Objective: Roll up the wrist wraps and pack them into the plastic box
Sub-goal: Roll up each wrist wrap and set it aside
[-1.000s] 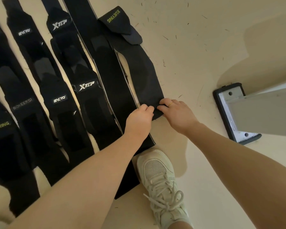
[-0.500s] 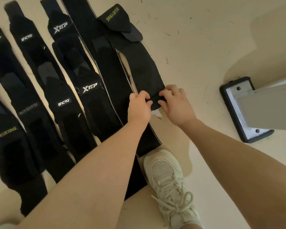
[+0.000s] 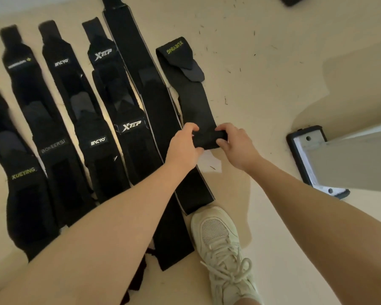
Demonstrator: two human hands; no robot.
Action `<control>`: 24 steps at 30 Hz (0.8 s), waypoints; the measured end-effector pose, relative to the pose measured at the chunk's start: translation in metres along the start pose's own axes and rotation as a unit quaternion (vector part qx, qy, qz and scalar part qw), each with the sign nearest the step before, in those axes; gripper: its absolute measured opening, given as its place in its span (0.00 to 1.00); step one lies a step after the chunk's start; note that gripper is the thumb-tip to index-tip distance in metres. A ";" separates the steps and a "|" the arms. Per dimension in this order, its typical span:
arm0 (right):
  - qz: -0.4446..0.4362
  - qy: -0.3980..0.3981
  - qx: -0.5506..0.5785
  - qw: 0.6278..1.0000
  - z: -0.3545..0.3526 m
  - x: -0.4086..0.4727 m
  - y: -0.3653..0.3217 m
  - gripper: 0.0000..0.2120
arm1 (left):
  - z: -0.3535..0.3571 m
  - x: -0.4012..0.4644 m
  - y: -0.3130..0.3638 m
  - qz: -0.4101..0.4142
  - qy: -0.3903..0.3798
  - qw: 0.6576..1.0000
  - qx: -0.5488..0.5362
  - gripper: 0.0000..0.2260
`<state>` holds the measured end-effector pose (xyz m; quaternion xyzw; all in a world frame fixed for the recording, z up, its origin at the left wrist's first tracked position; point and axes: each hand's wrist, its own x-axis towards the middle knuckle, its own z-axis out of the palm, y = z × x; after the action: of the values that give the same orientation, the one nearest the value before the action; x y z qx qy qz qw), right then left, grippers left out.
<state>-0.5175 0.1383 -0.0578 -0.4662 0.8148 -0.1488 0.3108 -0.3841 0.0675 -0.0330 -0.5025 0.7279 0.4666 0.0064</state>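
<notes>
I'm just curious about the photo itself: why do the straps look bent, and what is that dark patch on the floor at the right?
Head view: the wide-angle lens bows the wrist wraps toward the edges; the dark patch is a soft shadow beside the metal bracket; lighting is dim and warm, no glare.

Cream floor, kinda speckled with little dark bits. Black wrist wraps laid out side by side on it, plus a white sneaker and a metal foot plate.
</notes>
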 end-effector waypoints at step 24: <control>-0.213 0.078 0.313 0.922 -0.182 -0.225 -0.334 0.09 | -0.272 -0.315 0.101 0.169 0.244 0.911 -0.287 0.27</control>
<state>-0.3282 0.1472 0.3416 -0.4945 0.6303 -0.4946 0.3370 -0.1775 0.1154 0.3389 -0.4499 0.6154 0.5126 -0.3951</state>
